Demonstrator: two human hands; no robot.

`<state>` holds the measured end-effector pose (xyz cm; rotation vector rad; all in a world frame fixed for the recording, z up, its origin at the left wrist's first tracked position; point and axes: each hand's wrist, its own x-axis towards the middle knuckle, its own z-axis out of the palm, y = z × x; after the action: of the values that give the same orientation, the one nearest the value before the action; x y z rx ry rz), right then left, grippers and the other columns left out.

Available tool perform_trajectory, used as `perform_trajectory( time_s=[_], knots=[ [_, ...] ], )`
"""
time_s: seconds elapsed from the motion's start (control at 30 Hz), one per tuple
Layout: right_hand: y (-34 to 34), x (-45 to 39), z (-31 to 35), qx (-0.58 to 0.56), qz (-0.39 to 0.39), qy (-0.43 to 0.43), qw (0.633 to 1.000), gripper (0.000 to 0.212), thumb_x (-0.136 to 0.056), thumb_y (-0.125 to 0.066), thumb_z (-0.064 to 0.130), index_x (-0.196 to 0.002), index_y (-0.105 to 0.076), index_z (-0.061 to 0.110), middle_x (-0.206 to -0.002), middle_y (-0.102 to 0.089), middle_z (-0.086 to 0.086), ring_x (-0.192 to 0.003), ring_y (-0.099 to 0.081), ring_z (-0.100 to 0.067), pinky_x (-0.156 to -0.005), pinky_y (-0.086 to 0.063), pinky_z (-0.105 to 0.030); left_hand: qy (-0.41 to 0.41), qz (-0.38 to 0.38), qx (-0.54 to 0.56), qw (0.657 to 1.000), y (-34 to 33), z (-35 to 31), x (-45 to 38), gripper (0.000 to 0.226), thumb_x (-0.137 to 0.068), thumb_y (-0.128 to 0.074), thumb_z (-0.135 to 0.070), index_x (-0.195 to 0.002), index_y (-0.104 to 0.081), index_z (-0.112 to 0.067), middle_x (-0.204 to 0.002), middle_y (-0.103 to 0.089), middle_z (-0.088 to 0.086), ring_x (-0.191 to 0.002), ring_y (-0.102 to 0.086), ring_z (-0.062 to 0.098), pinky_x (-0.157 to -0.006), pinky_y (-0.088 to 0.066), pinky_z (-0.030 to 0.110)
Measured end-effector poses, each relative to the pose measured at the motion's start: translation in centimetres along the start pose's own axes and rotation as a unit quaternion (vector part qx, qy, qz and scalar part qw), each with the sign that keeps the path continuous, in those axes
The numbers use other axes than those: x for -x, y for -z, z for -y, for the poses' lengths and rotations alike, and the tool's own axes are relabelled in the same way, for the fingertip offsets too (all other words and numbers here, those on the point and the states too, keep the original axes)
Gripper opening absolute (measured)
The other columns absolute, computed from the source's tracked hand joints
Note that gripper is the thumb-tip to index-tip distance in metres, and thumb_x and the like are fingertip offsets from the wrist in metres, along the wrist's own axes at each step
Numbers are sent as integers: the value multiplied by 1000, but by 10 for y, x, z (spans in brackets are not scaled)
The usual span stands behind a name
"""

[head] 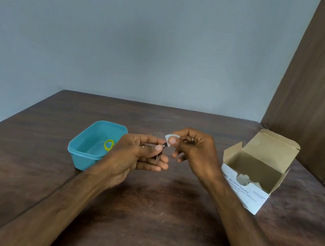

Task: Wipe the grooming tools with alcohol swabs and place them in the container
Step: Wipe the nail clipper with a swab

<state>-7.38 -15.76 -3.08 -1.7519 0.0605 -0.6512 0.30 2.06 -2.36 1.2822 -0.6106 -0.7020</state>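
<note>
White swab (171, 137) pinched in right hand (192, 152) fingertips, touching tip of small metal grooming tool (161, 150). Left hand (141, 153) grips tool, thumb on top, fingers curled beneath. Teal container (86, 153) just left of hands, yellow-handled item (109, 144) inside. Open alcohol swab box (257, 172) at right on brown wooden table (151, 218).

Your left hand (141, 153), palm up, pinches a small metal tool (161, 149) with curled fingers (158, 147); your right hand (192, 150) pinches a white swab (171, 137) against its tip, forearms extended forward.
</note>
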Motion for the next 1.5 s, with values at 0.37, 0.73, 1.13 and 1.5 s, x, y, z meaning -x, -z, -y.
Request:
perform_trajectory(
  time_s=[0.37, 0.73, 1.13, 1.5],
  knots=[
    [-2, 1, 5, -62, -31, -14, 997, 16, -90, -74, 14, -106, -72, 15, -83, -78, -6, -52, -61, -15, -50, -51, -30, -20, -33, -28, 999, -4, 4, -2, 32, -84, -71, -18, -111, -64, -3, -97, -76, 17, -83, -75, 33, -65, -63, 31],
    [-4, 4, 3, -66, 98, -111, 987, 4, -87, -77, 20, -89, -78, 16, -81, -75, -7, -64, -66, -15, -56, -59, -33, -68, -104, -21, 992, -3, 5, -2, 21, -77, -75, -10, -98, -72, -9, -81, -75, 12, -76, -75, 25, -62, -61, 29],
    [-3, 7, 10, -96, 163, -120, 975, 15, -90, -74, 24, -102, -77, 16, -83, -73, -15, -65, -71, -24, -65, -61, -38, -125, -92, -54, 986, -1, 3, 0, 27, -69, -77, -18, -95, -75, -9, -78, -76, 15, -62, -72, 19, -56, -58, 24],
    [-1, 5, 9, -52, 71, -70, 994, 13, -84, -81, 24, -95, -81, 18, -75, -75, -13, -58, -72, -23, -58, -60, -30, -143, -67, -97, 983, -3, 3, -1, 20, -93, -65, -17, -110, -75, -16, -102, -78, -1, -95, -74, 16, -71, -61, 27]
  ],
)
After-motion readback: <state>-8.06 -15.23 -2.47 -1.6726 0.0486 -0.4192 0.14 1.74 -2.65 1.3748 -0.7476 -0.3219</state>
